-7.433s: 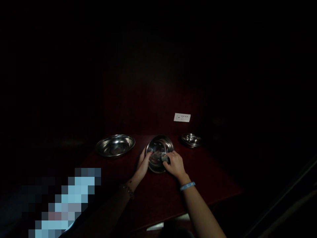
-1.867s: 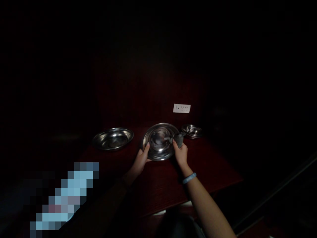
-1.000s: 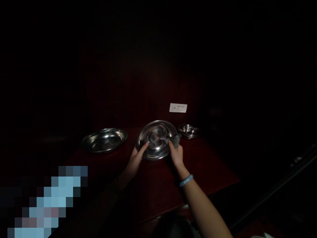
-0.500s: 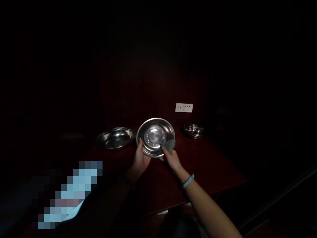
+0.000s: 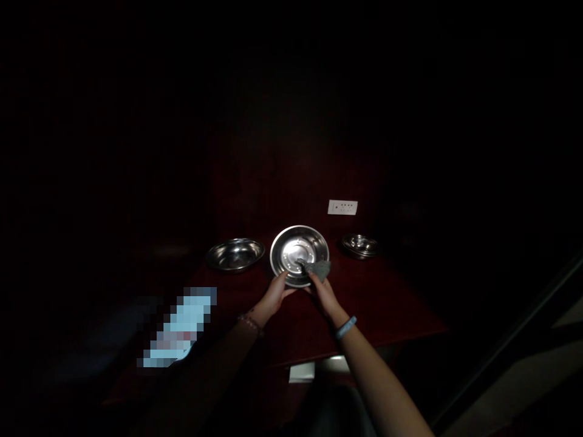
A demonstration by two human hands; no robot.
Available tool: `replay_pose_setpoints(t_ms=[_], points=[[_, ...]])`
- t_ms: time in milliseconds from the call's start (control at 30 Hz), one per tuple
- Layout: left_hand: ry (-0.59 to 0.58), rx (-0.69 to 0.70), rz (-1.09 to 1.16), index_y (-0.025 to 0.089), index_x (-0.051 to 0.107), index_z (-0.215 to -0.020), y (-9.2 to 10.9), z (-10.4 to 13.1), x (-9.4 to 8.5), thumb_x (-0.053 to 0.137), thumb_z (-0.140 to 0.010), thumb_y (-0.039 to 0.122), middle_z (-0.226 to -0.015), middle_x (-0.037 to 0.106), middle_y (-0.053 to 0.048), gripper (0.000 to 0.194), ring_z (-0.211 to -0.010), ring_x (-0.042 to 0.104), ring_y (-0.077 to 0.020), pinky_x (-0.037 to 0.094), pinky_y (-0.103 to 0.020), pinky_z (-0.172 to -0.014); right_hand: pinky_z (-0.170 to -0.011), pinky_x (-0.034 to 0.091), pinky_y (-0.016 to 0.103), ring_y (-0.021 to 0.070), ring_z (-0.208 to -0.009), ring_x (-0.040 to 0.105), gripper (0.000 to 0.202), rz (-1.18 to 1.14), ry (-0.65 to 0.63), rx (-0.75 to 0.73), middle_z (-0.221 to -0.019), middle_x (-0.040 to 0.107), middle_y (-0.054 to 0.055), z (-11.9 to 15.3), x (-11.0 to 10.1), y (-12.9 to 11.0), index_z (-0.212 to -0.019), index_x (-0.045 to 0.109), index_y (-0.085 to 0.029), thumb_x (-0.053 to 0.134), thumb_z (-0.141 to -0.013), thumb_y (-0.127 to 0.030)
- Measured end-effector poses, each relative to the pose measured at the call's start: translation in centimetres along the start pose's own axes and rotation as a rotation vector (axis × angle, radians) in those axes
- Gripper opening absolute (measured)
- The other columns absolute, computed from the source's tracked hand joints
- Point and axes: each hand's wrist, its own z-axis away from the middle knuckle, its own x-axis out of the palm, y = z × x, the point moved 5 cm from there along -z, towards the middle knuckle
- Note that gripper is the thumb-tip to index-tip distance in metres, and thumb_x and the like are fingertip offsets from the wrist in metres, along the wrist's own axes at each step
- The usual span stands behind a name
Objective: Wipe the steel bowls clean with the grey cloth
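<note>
A shiny steel bowl (image 5: 298, 240) with a ring of small dots on its bottom is held up, tilted toward me, above the dark red table (image 5: 364, 309). My left hand (image 5: 274, 294) grips its lower left rim, thumb inside and fingers underneath. At the lower right rim, my right hand (image 5: 324, 294) is closed on a grey cloth (image 5: 321, 269), the thumb pressing it against the bowl's inside. The cloth reaches toward the middle of the bottom. The fingers under the bowl are partly hidden.
A wide steel bowl (image 5: 235, 254) stands left on the table, and smaller stacked steel bowls (image 5: 360, 246) stand right. A white socket panel (image 5: 342, 207) is on the wall behind. A bright blurred-out rectangle (image 5: 184, 325) lies at the left. The surroundings are very dark.
The view has shifted, so the table things appear further right. The bowl has turned a little in my hands, and both hands have come closer together at its lower rim.
</note>
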Motion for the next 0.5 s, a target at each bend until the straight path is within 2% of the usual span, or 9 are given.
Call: replay_pose_setpoints(t_ms=[133, 267, 367, 500], points=[[-0.01, -0.001, -0.033, 0.019, 0.065, -0.117, -0.4, 1.8, -0.4, 0.064, -0.086, 0.027, -0.124, 0.068, -0.015, 0.032, -0.118, 0.064, -0.0281, 0.053, -0.051, -0.097, -0.099, 0.051, 0.042, 0.0238, -0.123, 0.059, 0.051, -0.042, -0.106, 0.039, -0.134, 0.063, 0.004, 1.9, 0.5, -1.2, -0.122, 0.065, -0.027, 0.071, -0.076, -0.048], [-0.025, -0.05, 0.012, 0.014, 0.06, -0.122, -1.5, 4.1, 0.2, 0.063, -0.087, 0.034, -0.122, 0.068, -0.021, 0.041, -0.104, 0.07, -0.0302, 0.055, -0.05, -0.092, -0.097, 0.052, 0.041, 0.0235, -0.114, 0.065, 0.056, -0.047, -0.141, 0.068, -0.131, 0.066, 0.005, 3.9, 1.0, -2.0, -0.124, 0.064, -0.025, 0.059, -0.082, -0.062], [0.072, -0.026, 0.026, 0.01, 0.06, -0.119, -2.3, 5.7, 0.4, 0.054, -0.091, 0.032, -0.121, 0.068, -0.021, 0.035, -0.098, 0.072, -0.0287, 0.057, -0.045, -0.09, -0.102, 0.048, 0.04, 0.0232, -0.117, 0.062, 0.061, 0.041, -0.12, -0.021, -0.131, 0.065, 0.005, 5.2, 1.3, -2.3, -0.127, 0.062, -0.023, 0.058, -0.083, -0.064], [0.182, 0.1, 0.011, 0.014, 0.06, -0.115, -2.9, 7.2, 0.9, 0.05, -0.091, 0.026, -0.124, 0.066, -0.018, 0.029, -0.109, 0.068, -0.0258, 0.057, -0.041, -0.089, -0.115, 0.034, 0.036, 0.0212, -0.128, 0.054, 0.063, 0.239, 0.002, -0.207, -0.134, 0.064, 0.006, 7.0, 1.3, -2.3, -0.128, 0.062, -0.018, 0.057, -0.083, -0.062]])
